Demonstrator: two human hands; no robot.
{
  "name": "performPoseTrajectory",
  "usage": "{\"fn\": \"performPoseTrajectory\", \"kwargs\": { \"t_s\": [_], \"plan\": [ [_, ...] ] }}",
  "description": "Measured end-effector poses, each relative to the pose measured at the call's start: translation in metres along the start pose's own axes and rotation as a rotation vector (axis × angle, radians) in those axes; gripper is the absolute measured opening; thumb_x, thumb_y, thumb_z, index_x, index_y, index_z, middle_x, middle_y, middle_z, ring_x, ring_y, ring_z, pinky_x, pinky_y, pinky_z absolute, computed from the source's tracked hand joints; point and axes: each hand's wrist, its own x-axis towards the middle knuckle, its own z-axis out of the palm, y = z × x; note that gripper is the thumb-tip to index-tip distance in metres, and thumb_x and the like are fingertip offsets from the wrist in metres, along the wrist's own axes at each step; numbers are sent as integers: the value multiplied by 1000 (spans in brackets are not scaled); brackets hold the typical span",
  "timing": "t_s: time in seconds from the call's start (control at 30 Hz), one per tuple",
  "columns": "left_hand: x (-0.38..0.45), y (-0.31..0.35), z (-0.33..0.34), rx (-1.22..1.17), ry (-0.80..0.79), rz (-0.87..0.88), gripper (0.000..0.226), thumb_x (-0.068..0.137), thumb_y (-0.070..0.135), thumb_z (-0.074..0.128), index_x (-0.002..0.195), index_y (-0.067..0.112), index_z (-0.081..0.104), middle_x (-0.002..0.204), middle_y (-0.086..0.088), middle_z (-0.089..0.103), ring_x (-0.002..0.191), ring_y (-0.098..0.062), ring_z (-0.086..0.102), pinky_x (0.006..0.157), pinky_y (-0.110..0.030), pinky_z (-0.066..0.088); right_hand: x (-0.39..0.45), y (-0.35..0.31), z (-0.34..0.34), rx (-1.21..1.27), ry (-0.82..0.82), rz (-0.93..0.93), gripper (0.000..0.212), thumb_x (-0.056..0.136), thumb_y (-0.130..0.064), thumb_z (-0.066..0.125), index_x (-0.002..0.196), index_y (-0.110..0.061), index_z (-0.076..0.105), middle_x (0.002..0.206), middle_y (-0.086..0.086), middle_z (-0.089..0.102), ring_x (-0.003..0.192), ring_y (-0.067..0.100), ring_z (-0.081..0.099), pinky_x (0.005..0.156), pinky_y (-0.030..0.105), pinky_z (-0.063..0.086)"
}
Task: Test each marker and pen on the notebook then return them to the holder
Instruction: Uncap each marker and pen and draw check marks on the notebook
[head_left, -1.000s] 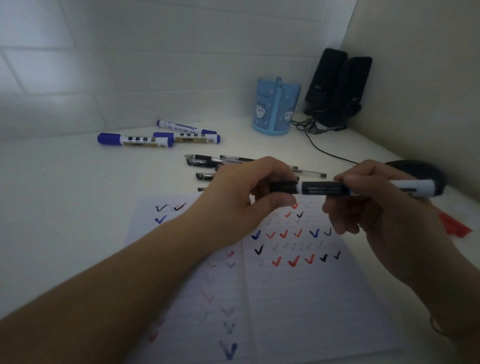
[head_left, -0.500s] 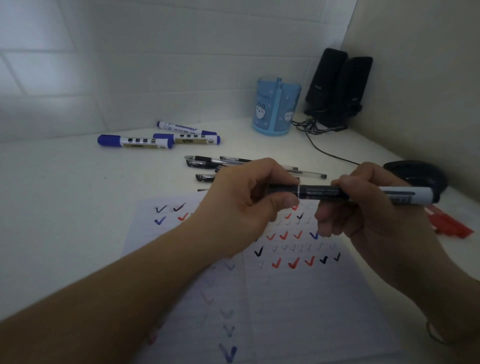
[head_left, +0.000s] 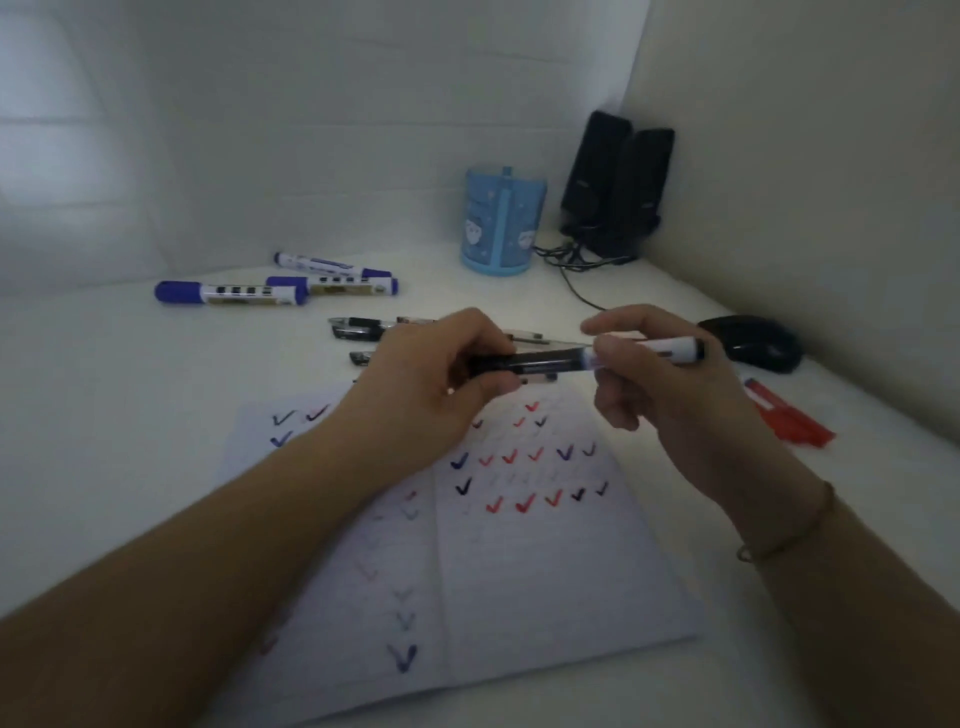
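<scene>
I hold a black marker (head_left: 550, 362) level above the open notebook (head_left: 519, 571). My left hand (head_left: 436, 384) grips its black cap end. My right hand (head_left: 660, 384) pinches its white barrel. The cap sits against the barrel. The notebook pages carry several black, red and blue ticks. The blue pen holder (head_left: 503, 222) stands at the back by the wall. Three blue markers (head_left: 231, 293) lie at the back left. Several black pens (head_left: 358, 330) lie just behind my hands, partly hidden by them.
Two black speakers (head_left: 618, 187) with a cable fill the back right corner. A black mouse (head_left: 753, 343) rests at the right. Red markers (head_left: 789, 415) lie in front of it, near the right wall.
My hands have come closer together, with the cap end now pushed up against the barrel. My right hand has shifted slightly left along the marker.
</scene>
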Motion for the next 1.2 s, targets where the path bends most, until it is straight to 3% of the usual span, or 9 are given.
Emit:
{"fn": "performPoseTrajectory", "kwargs": {
  "t_s": [0.17, 0.33, 0.43, 0.57, 0.63, 0.83, 1.0, 1.1, 1.2],
  "plan": [
    [-8, 9, -3, 44, 7, 13, 24, 79, 24, 74, 94, 35, 60, 82, 29, 60, 85, 7, 61, 75, -5, 45, -12, -11, -34, 134, 147, 70, 19, 83, 2, 53, 79, -16, 55, 62, 7, 59, 52, 22, 51, 50, 30, 37],
    [-5, 41, 10, 173, -109, 222, 26, 82, 43, 68, 102, 26, 64, 85, 15, 66, 77, -2, 62, 74, -28, 54, -36, -30, -56, 59, 219, 44, 8, 81, -10, 62, 85, -16, 58, 66, 9, 61, 52, 24, 52, 48, 29, 38],
    [5, 64, 15, 313, -427, 202, 57, 70, 81, 47, 116, 47, 49, 96, 28, 56, 80, 1, 58, 70, -24, 52, -62, -46, -80, -55, 288, 7, 9, 86, -4, 63, 80, -11, 62, 60, 8, 61, 48, 22, 50, 47, 28, 35],
    [17, 88, 33, 580, -796, 343, 65, 73, 81, 32, 131, 52, 35, 130, 29, 42, 109, 5, 46, 92, -22, 44, -123, -73, -123, -75, 499, -91, 16, 85, -5, 63, 72, -14, 62, 55, 3, 58, 47, 22, 50, 44, 27, 36],
    [14, 104, 51, 529, -761, 523, 67, 77, 83, 22, 132, 48, 38, 135, 25, 42, 116, 3, 42, 95, -20, 38, -162, -86, -147, -85, 660, -151, 14, 83, -10, 63, 70, -15, 61, 52, 2, 56, 43, 21, 47, 44, 26, 36],
    [-23, 161, 122, 223, -712, 1019, 48, 92, 60, 45, 127, 28, 52, 129, 9, 52, 113, -10, 51, 90, -31, 46, -278, -90, -197, -386, 967, -142, 15, 86, -8, 64, 71, -11, 61, 49, 3, 52, 43, 21, 43, 44, 27, 36],
    [-42, 164, 146, 145, -711, 1084, 41, 94, 52, 48, 121, 23, 57, 123, 6, 56, 108, -14, 53, 86, -35, 46, -348, -23, -218, -780, 849, 182, 8, 84, -19, 70, 78, -19, 64, 53, 12, 54, 48, 20, 47, 51, 31, 39],
    [-40, 158, 150, 166, -670, 1063, 40, 94, 51, 46, 119, 21, 59, 122, 5, 58, 109, -17, 54, 88, -36, 45, -367, 6, -220, -838, 830, 288, 18, 83, -18, 70, 78, -33, 61, 55, 2, 57, 47, 11, 51, 50, 28, 42],
    [-32, 153, 147, 105, -624, 921, 41, 94, 49, 45, 121, 22, 59, 124, 6, 57, 114, -14, 53, 91, -36, 45, -362, 11, -219, -804, 849, 276, 9, 84, -19, 69, 84, -26, 63, 53, 1, 55, 47, 12, 50, 51, 29, 42]
  ]
}}
